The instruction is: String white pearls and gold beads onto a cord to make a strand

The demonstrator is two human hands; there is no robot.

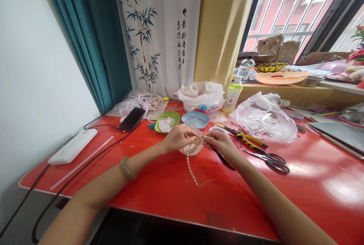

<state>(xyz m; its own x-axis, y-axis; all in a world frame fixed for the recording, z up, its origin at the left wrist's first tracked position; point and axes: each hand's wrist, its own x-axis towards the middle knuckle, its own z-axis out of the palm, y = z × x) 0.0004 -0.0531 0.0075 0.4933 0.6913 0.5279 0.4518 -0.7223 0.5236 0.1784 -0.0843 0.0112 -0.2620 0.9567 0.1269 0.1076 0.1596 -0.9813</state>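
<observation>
Both hands are up over the near dish, fingertips almost meeting. Left hand (182, 138): thumb and forefinger pinched tight. Right hand (218, 141): same, narrow pinch facing it; whatever sits between the tips is too small to tell. White bead strand (191, 169) hangs over the front edge of the cream dish (197, 153) of gold beads onto the red table (159, 184), thin thread end trailing right; can't tell whether its top reaches the fingers. Behind: green dish (175, 116) with pale beads, blue dish (199, 127) beside it. Right of the right hand: yellow-and-black pliers (248, 142), black-handled scissors (270, 159). Off left: black phone (132, 119), white power bank (73, 146).
</observation>
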